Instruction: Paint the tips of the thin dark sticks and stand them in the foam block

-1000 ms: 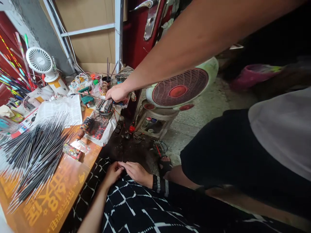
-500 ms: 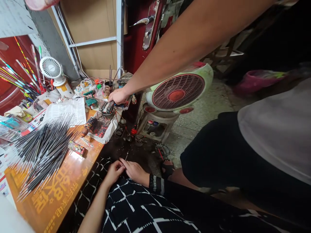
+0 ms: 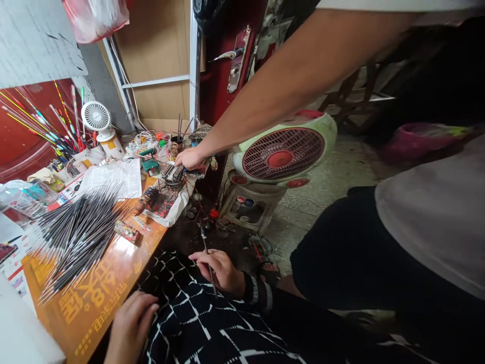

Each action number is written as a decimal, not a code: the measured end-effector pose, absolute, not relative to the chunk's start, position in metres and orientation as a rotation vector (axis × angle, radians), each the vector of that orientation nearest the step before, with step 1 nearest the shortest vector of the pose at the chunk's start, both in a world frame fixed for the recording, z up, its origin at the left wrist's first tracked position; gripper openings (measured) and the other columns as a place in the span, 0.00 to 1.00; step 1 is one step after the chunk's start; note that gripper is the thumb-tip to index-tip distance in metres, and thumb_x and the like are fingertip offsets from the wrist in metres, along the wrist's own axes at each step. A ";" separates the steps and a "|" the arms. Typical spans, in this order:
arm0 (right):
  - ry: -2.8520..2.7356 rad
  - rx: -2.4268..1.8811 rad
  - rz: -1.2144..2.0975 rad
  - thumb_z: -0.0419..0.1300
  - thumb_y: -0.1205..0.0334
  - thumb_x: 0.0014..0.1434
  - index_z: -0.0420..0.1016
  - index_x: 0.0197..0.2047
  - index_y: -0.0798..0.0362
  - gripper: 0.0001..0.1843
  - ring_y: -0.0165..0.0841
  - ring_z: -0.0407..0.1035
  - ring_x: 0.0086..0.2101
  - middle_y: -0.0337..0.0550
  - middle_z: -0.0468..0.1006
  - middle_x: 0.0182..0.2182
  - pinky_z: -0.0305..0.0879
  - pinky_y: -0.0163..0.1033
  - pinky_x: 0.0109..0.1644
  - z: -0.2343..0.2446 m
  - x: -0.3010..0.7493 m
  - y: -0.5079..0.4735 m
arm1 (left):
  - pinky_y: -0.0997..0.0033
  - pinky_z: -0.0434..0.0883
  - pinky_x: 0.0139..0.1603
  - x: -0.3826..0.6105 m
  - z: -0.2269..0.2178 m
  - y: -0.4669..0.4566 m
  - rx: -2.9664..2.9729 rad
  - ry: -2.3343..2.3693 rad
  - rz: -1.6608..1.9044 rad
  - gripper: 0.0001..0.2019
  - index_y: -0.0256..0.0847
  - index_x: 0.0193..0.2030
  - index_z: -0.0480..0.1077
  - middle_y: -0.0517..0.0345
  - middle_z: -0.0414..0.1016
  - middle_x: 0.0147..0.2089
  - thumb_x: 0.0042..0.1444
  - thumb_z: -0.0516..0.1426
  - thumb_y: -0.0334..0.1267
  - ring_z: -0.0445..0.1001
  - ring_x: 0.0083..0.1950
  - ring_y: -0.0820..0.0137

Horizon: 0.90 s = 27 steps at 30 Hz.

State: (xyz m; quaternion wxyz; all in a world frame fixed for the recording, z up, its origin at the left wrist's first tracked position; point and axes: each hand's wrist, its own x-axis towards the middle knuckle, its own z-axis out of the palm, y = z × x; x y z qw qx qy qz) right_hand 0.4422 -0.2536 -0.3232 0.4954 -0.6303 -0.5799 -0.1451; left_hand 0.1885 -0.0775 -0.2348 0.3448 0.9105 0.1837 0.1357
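Watching through the head camera, I have my right hand (image 3: pixel 222 270) raised just above the lap, wrist bent, with a black striped cuff (image 3: pixel 257 294) around it. Its fingers are closed in a pinch on a thin dark stick (image 3: pixel 207 258), which tilts up and away over the dark floor, just beside the table edge. My left hand (image 3: pixel 132 326) sits low over the black-and-white checked cloth (image 3: pixel 182 323), its fingers loosely curved and apart, holding nothing I can see.

Past them, the orange table (image 3: pixel 91 288), printed with yellow characters, carries a big heap of spiky dark sticks (image 3: pixel 79 237) and a sheet of printed paper (image 3: pixel 111 178). A co-worker's bare arm (image 3: pixel 303 86) crosses from the upper right, angled down to a hand (image 3: pixel 189 158) that sits over the clutter just beyond a small dark device (image 3: pixel 173 174); I can't tell whether that hand grips anything. That person's black shorts (image 3: pixel 341 253) and grey shirt (image 3: pixel 435 227) fill the right side. Farther off stand a red-and-white floor fan (image 3: pixel 284 161) on a plastic stool (image 3: pixel 252 207), a small white desk fan (image 3: pixel 96 115), painted fishing floats (image 3: pixel 49 124) fanned out before a red panel, and a red door (image 3: pixel 223 86) with a metal handle (image 3: pixel 237 60).
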 end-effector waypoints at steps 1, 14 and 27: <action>-1.443 -1.473 -0.360 0.52 0.69 0.67 0.69 0.52 0.49 0.13 0.34 0.80 0.42 0.47 0.84 0.44 0.77 0.43 0.49 -0.314 0.441 -0.252 | 0.70 0.75 0.42 0.173 -0.227 -0.066 2.440 0.540 0.460 0.12 0.48 0.42 0.78 0.55 0.81 0.40 0.66 0.55 0.49 0.79 0.41 0.65; -1.653 -0.812 -0.241 0.41 0.57 0.73 0.59 0.66 0.54 0.23 0.32 0.74 0.30 0.45 0.80 0.35 0.72 0.38 0.38 -0.258 0.404 -0.122 | 0.56 0.71 0.57 0.147 -0.217 0.017 3.163 1.140 0.410 0.19 0.39 0.53 0.73 0.45 0.71 0.58 0.63 0.47 0.39 0.67 0.61 0.55; -1.726 -0.785 -0.089 0.40 0.47 0.74 0.69 0.62 0.60 0.30 0.30 0.69 0.26 0.44 0.77 0.31 0.68 0.35 0.33 -0.317 0.375 -0.071 | 0.47 0.68 0.63 0.121 -0.258 0.051 3.366 0.980 0.286 0.22 0.37 0.47 0.77 0.40 0.73 0.57 0.60 0.43 0.38 0.67 0.60 0.49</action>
